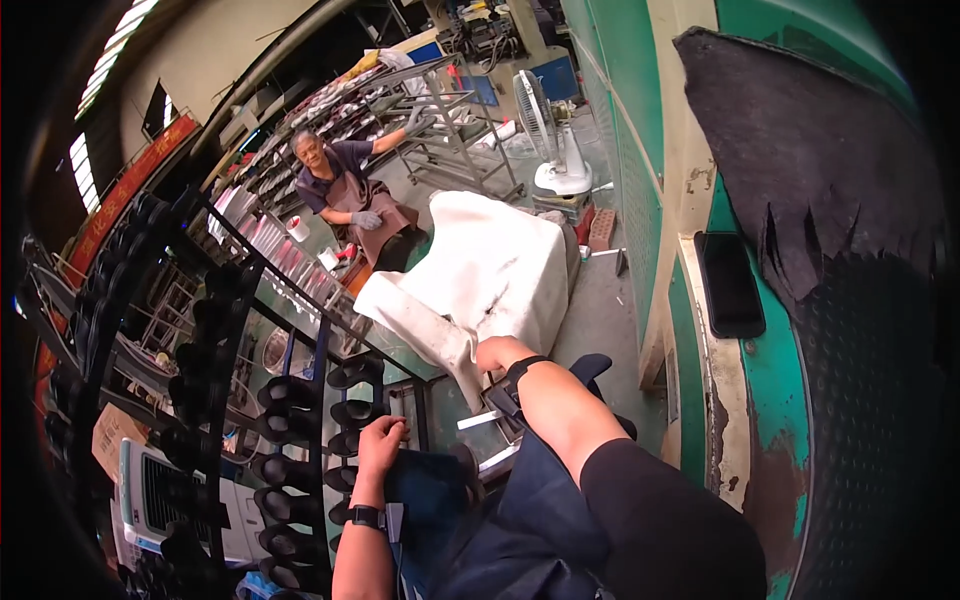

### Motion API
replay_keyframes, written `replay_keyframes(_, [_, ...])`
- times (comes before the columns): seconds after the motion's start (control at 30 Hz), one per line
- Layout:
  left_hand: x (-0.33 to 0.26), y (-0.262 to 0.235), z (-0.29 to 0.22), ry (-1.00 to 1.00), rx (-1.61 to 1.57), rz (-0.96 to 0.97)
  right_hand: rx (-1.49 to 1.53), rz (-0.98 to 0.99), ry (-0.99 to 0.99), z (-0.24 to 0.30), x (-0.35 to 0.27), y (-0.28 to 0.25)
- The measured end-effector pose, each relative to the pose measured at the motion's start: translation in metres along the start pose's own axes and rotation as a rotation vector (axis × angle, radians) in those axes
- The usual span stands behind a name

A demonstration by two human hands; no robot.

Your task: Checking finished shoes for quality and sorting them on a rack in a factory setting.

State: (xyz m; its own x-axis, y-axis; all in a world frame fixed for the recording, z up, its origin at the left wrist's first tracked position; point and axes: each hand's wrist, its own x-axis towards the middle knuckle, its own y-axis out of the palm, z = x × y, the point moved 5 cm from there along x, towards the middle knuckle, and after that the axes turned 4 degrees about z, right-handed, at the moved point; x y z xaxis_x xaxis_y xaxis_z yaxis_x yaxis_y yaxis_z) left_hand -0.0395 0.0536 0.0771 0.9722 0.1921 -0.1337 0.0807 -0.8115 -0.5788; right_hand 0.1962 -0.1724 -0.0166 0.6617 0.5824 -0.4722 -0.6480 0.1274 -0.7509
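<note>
My right hand (496,353) is closed at the near edge of a large white cloth (500,250), where a fold gathers beside it. The cloth lies draped over something bulky that it hides. My fingertips there are mostly out of sight. Beside my knee, my left hand (382,441) has its fingers curled in, and nothing shows in it. Closest to that hand are black shoes (357,412) on a dark metal rack (322,400). Below my right wrist, a white bar (478,420) sticks out by a metal frame.
A seated person (345,190) in grey gloves and an apron reaches toward a metal cart (450,130). Behind the cloth stand a white fan (545,130) and bricks (602,230). On my right, a phone (730,285) lies by a green machine (775,390) and dark sheet material (810,150).
</note>
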Motion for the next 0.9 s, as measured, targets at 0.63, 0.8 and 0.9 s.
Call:
replay_keyframes(0.63, [0.003,-0.001,-0.007,-0.001,0.039,0.017,-0.215,-0.022,0.014,0.023,-0.030,-0.010])
replay_keyframes(0.8, [0.000,-0.002,-0.006,-0.008,0.045,0.007,-0.229,-0.011,0.003,0.039,-0.030,-0.007])
replay_keyframes(0.9, [-0.003,-0.005,-0.006,-0.012,0.058,0.008,-0.179,-0.062,-0.064,0.059,-0.036,-0.015])
